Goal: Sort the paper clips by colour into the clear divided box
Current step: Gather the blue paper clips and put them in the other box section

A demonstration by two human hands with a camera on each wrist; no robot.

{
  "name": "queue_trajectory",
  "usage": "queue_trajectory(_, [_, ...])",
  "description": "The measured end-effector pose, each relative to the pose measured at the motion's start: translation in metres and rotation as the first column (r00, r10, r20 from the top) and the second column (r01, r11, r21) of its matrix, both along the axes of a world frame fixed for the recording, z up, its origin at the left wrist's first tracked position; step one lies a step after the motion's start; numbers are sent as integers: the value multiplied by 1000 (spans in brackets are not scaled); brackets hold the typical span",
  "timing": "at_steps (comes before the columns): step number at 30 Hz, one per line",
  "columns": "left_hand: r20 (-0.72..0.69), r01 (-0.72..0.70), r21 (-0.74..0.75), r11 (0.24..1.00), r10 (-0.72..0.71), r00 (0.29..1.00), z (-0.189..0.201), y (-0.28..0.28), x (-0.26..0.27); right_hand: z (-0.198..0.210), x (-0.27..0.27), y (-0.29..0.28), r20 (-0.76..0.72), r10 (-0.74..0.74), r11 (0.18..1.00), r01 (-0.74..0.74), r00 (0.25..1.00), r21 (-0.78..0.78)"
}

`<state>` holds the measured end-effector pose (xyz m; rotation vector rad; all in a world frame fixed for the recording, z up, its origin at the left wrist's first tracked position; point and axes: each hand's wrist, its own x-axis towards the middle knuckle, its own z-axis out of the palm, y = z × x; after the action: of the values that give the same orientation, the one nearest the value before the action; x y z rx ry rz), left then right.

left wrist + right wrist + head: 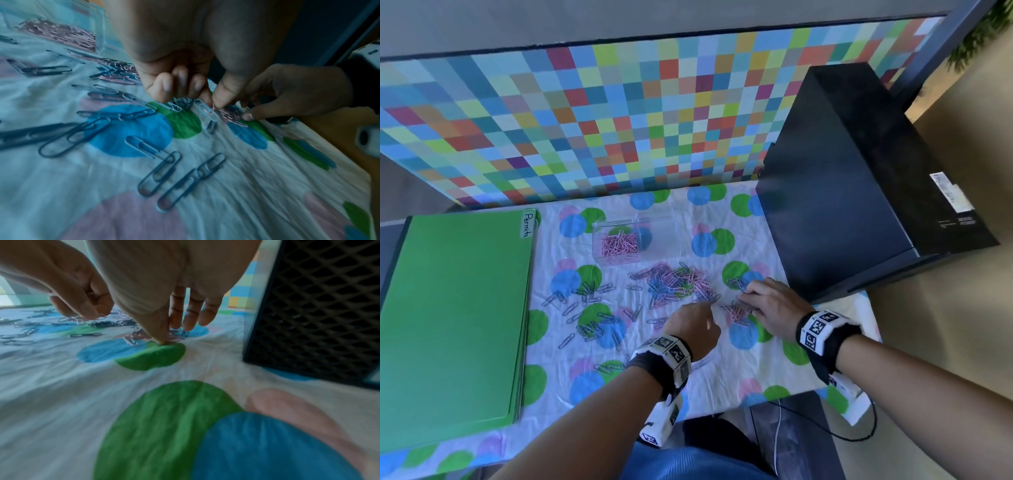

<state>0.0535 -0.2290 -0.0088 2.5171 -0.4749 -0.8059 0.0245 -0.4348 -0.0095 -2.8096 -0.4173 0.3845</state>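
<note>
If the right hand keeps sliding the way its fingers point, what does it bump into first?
Probably the small bunch of blue paper clips just past the right hand fingertips, on the spotted cloth. Depth is hard to judge, so that is a guess.

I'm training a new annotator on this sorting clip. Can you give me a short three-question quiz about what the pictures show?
1. True or false: the clear divided box already holds pink clips in its left compartment.
2. Which lies left of the box on the table? A) green folder B) black crate C) scissors
3. Fill in: the right hand has its fingertips on a small cluster of ____ clips, with the left hand beside it.

Key: 1 true; 2 A; 3 pink.
</note>
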Motion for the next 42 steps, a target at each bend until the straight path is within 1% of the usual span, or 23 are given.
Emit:
queue_trajectory(3, [-2,-38,-25,999,38,999,-1,0,-4,0,3,-4,29,33,999,-33,999,-5])
queue_trajectory(6, [-29,-79,-65,995,78,997,1,-1,-4,-3,4,-4,66,14,1000,-15,998,8])
queue_trajectory(9, [-100,-181,-125,976,169,981,2,-2,-2,-7,3,1,105,-8,1000,8,994,6])
queue_trajectory(11, [-131,-253,-171,952,233,964,2,-2,0,-9,2,4,110,-49,999,46,993,25])
queue_trajectory(13, [-152,-304,-206,930,277,949,3,-2,2,-10,2,4,71,-144,988,139,987,72])
queue_trajectory(15, [-210,-391,-245,887,345,915,2,-3,7,-9,3,2,6,-289,942,283,957,181])
queue_trajectory(17, [-336,-503,-304,809,403,851,2,-2,12,-3,3,2,-85,-448,839,451,890,305])
queue_trajectory(18, [-403,-550,-330,767,413,817,2,-1,14,2,3,3,-145,-506,780,523,850,343])
queue_trajectory(19, [-453,-582,-348,735,412,791,3,-1,16,6,2,4,-208,-545,724,581,813,372])
queue_trajectory(21, [-490,-601,-382,702,397,776,5,0,19,17,2,5,-318,-572,620,652,757,437])
queue_trajectory(23, [-490,-605,-405,686,396,777,8,1,21,27,2,6,-381,-561,557,675,735,484])
queue_trajectory(25, [-482,-610,-409,679,407,776,8,2,23,32,4,6,-403,-548,544,678,733,495])
queue_trajectory(29, [-447,-607,-400,687,432,783,4,4,23,34,6,7,-423,-539,558,685,729,468])
queue_trajectory(31, [-461,-617,-412,670,430,776,5,5,23,36,7,8,-421,-539,565,683,730,463])
queue_trajectory(34, [-519,-644,-416,642,414,748,8,8,25,41,9,10,-417,-541,560,683,730,469])
queue_trajectory(36, [-570,-678,-401,616,412,711,7,9,26,44,9,14,-432,-530,543,683,730,488])
queue_trajectory(38, [-649,-742,-385,548,411,640,7,8,26,48,10,18,-457,-508,525,684,730,507])
queue_trajectory(40, [-747,-820,-375,432,382,544,10,4,25,51,12,25,-458,-484,539,667,745,515])
queue_trajectory(42, [-836,-883,-354,309,319,447,15,-1,24,57,15,33,-443,-467,564,644,765,516])
